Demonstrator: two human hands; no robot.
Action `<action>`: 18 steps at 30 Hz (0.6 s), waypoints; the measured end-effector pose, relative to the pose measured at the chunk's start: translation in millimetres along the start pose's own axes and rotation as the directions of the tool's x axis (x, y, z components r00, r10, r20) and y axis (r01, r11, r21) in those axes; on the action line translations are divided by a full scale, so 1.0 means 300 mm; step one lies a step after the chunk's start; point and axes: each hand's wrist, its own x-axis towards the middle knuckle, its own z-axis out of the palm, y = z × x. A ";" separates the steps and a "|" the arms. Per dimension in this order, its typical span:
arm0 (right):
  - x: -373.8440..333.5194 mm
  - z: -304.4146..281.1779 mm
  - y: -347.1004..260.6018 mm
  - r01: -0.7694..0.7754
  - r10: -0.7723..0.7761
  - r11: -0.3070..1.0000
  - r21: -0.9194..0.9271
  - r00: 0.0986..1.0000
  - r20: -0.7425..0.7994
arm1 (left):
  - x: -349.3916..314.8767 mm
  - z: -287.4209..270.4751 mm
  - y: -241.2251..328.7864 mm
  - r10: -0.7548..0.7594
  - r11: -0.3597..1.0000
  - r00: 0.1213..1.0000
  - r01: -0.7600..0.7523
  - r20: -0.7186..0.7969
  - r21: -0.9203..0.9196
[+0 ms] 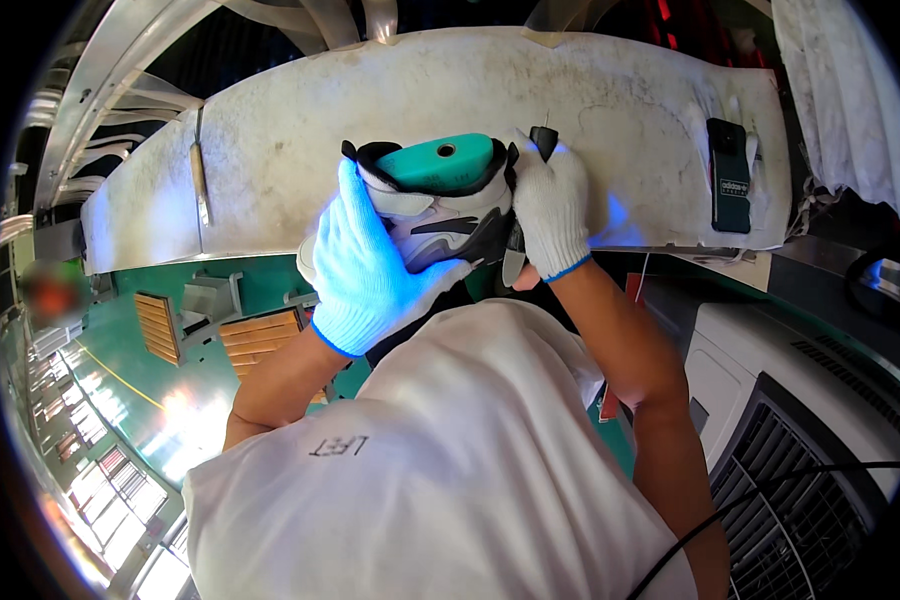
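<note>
A long, pale, stained table (pixel 650 110) stretches across the top of the view. In front of it, the person wears a loose white cloth shirt (pixel 420 480). On the right, below the table, stands a big white box-shaped machine (pixel 722 365) with a dark grille. A hanging white cloth (pixel 850 100) is at the far right. Two brown seats with wooden slats (pixel 260 340) are on the green floor, low on the left.

A white, grey and black shoe (pixel 450 232) is between the two hands, at the near edge of the table. The left hand (pixel 365 265), in a white knit glove lit bright blue, holds the shoe's left side, with its thumb along the near side. The right hand (pixel 553 205), in a white knit glove, is beside the shoe's right end. It is closed around a black-handled tool (pixel 544 143); a flat silver part shows below, maybe its blade, but the hand hides the middle.

A smooth teal block with a round hole (pixel 440 165) fills the shoe's opening. A dark flat phone (pixel 729 175) lies on the table's right side. A thin wooden-handled tool with a metal tip (pixel 199 180) lies on the left side.
</note>
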 end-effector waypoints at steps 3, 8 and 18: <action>0.033 -0.002 0.039 0.070 -0.079 0.987 0.146 0.995 0.055 | -0.038 0.032 -0.014 0.016 0.992 0.996 -0.027 -0.089 -0.125; 0.055 -0.013 0.159 0.006 -0.181 0.738 0.675 0.965 0.189 | -0.159 0.130 -0.036 -0.246 0.740 0.968 0.149 -0.057 -0.655; 0.023 -0.021 0.082 0.068 -0.202 0.812 0.580 0.964 0.171 | -0.212 0.149 -0.242 0.431 0.871 0.895 -0.445 -0.114 -0.207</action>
